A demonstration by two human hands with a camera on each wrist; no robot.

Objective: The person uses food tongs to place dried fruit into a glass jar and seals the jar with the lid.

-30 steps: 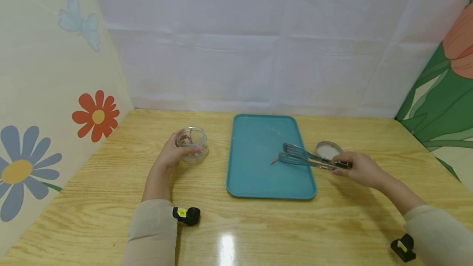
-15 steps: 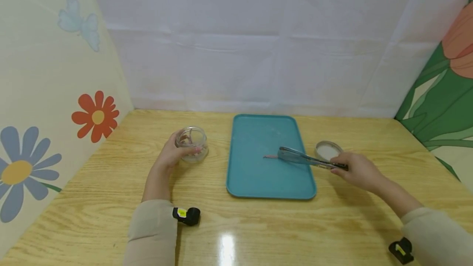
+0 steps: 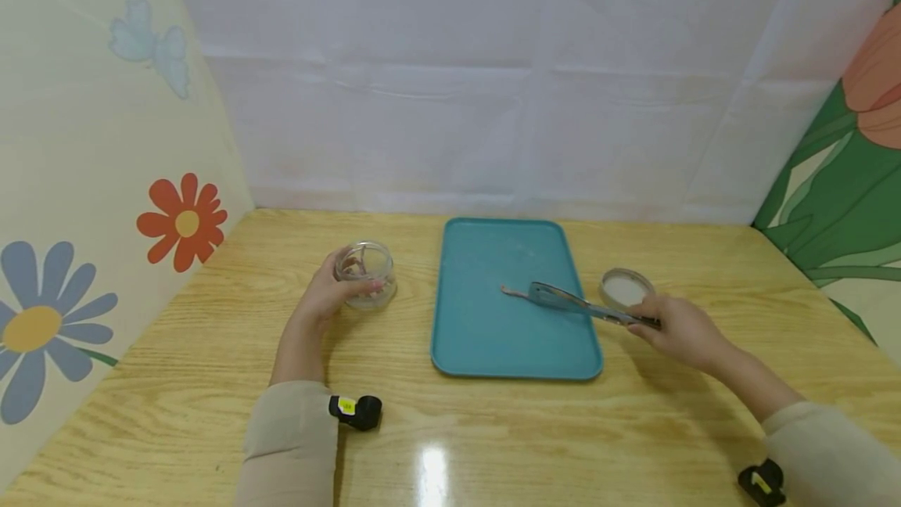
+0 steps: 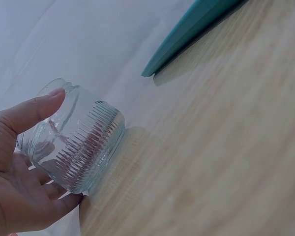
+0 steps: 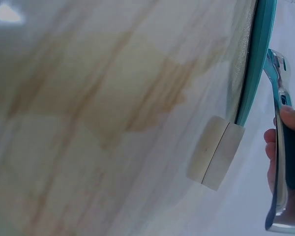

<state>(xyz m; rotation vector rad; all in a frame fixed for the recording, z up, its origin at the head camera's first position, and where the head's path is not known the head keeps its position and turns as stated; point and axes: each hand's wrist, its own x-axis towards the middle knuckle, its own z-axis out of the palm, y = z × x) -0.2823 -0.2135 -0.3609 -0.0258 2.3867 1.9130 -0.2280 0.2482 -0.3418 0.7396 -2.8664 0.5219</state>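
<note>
On the left side of the table my left hand grips a clear glass jar, thumb on the near side and fingers behind. Reddish-brown pieces show through its ribbed wall, and its mouth is uncovered. My right hand holds metal tongs by the handle end. The tongs' heads are together over the blue-green tray. A thin reddish-brown strip sticks out to the left from the heads. Whether that strip still touches the tray cannot be told. In the right wrist view the tongs appear side-on.
A round lid lies on the wooden table, right of the tray and close behind my right hand. White cloth rises along the table's back edge. Flower-painted panels stand at both sides.
The tongs' heads, apart a second ago, have come together at the thin strip. The strip's left end has since tipped slightly upward in view. My left hand and the jar have stayed put.
</note>
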